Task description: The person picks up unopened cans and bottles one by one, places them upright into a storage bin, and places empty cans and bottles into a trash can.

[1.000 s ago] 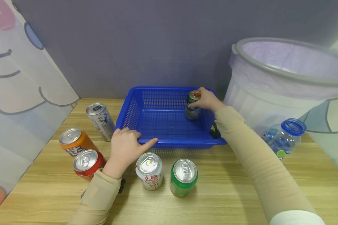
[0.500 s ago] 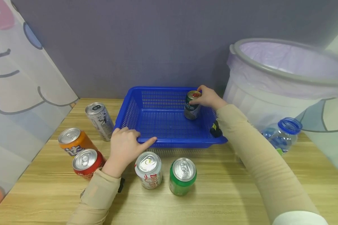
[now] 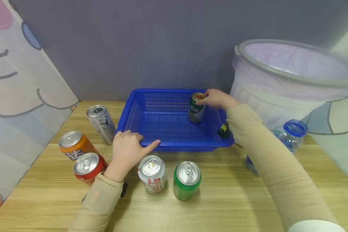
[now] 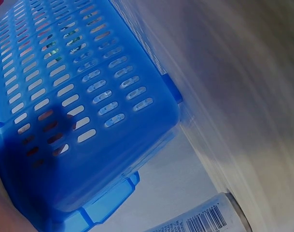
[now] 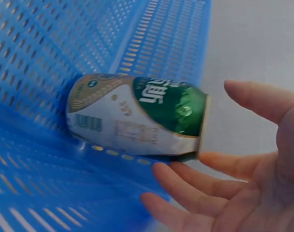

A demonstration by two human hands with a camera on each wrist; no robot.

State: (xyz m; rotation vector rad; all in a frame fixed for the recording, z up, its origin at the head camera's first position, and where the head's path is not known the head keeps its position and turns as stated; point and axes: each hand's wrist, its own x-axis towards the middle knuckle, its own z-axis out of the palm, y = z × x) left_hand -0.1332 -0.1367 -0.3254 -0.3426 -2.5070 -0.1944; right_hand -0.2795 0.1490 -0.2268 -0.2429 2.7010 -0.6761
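One in, five out

The table (image 3: 220, 206) bore everything. The bin (image 3: 266, 96), lined with a bag, stood right of the basket (image 3: 168, 129). The basket held a single can, so the work looked barely begun. The bottle (image 3: 292, 138) was also right of the basket, partly behind the right sleeve (image 3: 266, 154); whether it belonged to the job could not be told.

The left hand (image 3: 127, 151) held the basket's near left corner, fingers hooked over the rim, thumb stretched along it. The right hand (image 3: 218, 99) was at the basket's far right corner, fingers spread, thumb clear of the dark can (image 3: 195, 111), a finger at its rim; it pinched nothing.

That can stood upright inside the basket, seemingly placed already. Five appeared left to do: the slim can (image 3: 102, 124) just left of the basket, the orange can (image 3: 78, 146) and red can (image 3: 90, 170) farther left and nearer the person, the white can (image 3: 152, 177) and green can (image 3: 187, 182) in front.
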